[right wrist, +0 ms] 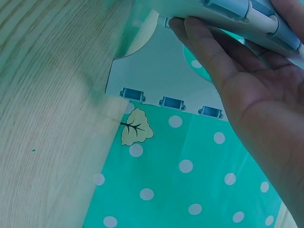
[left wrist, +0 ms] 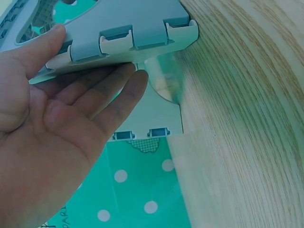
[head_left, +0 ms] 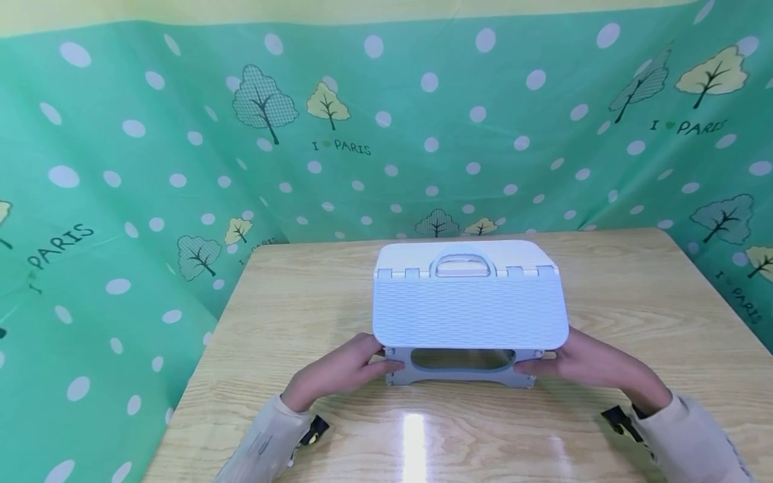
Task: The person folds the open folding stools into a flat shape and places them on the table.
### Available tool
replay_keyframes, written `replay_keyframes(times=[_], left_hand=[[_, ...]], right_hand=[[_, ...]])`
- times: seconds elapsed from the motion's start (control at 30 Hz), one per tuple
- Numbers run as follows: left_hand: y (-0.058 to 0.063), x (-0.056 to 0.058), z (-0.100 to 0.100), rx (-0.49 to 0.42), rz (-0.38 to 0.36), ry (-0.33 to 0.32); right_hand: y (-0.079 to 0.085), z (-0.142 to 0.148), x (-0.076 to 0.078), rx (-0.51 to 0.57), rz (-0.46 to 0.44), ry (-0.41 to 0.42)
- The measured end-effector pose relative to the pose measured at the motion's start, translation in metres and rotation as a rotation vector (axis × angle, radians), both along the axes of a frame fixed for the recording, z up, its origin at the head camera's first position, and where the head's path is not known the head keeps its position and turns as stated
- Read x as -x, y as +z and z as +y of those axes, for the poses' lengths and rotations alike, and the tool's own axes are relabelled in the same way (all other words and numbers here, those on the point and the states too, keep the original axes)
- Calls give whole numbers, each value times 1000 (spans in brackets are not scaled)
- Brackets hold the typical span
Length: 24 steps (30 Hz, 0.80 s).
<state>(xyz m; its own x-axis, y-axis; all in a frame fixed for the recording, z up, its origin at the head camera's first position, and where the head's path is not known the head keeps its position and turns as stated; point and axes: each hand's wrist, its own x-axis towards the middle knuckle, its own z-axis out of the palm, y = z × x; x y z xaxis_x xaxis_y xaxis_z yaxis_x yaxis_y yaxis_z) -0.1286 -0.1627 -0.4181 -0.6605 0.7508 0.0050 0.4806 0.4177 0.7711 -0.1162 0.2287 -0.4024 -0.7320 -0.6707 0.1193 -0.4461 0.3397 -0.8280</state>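
Head view: the stool (head_left: 468, 312) partly hides left hand (head_left: 347, 365) and right hand (head_left: 594, 362).

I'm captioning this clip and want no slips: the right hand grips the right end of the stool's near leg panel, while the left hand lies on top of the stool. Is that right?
Not quite: the left hand isn't on top of the stool. The head view shows it gripping the left end of the near leg panel. The right hand does grip the right end.
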Motion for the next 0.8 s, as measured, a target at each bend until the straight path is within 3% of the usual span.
replay_keyframes(times=[0.4, 0.8], left_hand=[[-1, -4, 0, 5, 18, 0], [0, -6, 2, 22, -13, 16]], right_hand=[[-1, 0, -4, 0, -50, -20], [-3, 0, -4, 22, -50, 13]])
